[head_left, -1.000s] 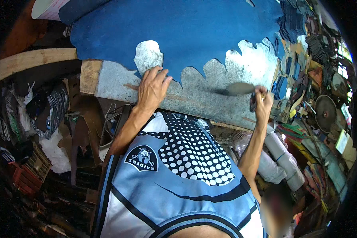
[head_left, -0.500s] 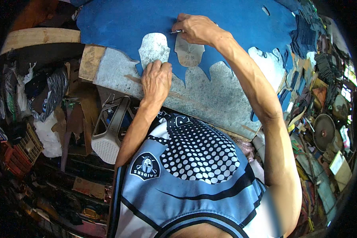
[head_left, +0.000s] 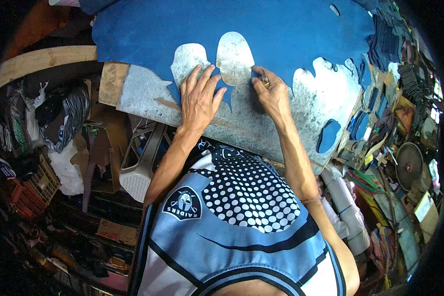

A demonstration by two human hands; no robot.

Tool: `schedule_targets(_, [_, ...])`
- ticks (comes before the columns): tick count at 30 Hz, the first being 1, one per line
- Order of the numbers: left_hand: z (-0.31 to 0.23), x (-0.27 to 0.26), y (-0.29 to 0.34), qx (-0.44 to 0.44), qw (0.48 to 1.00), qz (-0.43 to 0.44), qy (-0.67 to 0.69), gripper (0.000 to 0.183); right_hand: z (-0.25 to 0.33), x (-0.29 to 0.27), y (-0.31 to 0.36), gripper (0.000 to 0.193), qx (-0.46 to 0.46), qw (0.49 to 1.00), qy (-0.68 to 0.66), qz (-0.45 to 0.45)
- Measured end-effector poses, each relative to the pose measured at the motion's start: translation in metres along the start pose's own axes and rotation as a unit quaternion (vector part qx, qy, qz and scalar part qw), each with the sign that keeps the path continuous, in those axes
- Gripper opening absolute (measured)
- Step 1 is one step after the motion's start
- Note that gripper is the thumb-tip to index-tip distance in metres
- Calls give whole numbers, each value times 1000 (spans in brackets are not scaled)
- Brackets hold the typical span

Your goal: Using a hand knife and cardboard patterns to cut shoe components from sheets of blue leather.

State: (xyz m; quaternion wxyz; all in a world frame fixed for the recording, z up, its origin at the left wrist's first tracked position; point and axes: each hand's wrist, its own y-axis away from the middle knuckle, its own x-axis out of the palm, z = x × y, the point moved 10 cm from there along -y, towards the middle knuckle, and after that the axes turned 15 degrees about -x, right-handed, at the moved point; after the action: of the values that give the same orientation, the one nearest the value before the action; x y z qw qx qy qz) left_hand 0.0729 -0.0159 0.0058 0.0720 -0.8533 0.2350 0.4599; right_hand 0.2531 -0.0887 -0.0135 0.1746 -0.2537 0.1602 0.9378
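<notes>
A large blue sheet [head_left: 291, 29], leather-like, lies over the grey worktop [head_left: 246, 116]. My left hand [head_left: 199, 98] is open, its fingers spread over the sheet's near edge, beside a grey mottled cut-out shape [head_left: 189, 58]. Between my hands is a grey mottled oval [head_left: 235, 56]; I cannot tell whether it is a plate or a gap in the sheet. My right hand [head_left: 274, 93] is closed on a small tool with a brass-coloured end [head_left: 265, 80], at the sheet's edge right of the oval. The tool's tip is hidden.
A blue oval piece [head_left: 329, 135] lies on the worktop at the right. Stacked dark pieces [head_left: 385, 44] and scraps crowd the far right. A grey stool [head_left: 138, 177] stands below the worktop's left side, and a round fan-like disc [head_left: 409, 165] is at the right.
My right hand has come from the far side of the marked plate down to the sheet's near edge. The marked plate face no longer shows. My left fingers have spread and shifted slightly right.
</notes>
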Motion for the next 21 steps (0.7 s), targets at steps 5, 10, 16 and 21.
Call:
schedule_targets(5, [-1, 0, -1, -1, 1000, -5, -3, 36, 0, 4, 3, 34, 9, 999, -27, 20])
schedule_targets(10, [2, 1, -4, -11, 1000, -7, -2, 37, 0, 10, 7, 34, 31, 994, -103, 17])
schedule_targets(16, [4, -2, -10, -20, 1000, -5, -8, 38, -3, 10, 6, 37, 65, 992, -101, 48])
schedule_targets(21, [0, -4, -11, -10, 1000, -21, -8, 36, -7, 3, -6, 42, -6, 997, -71, 11])
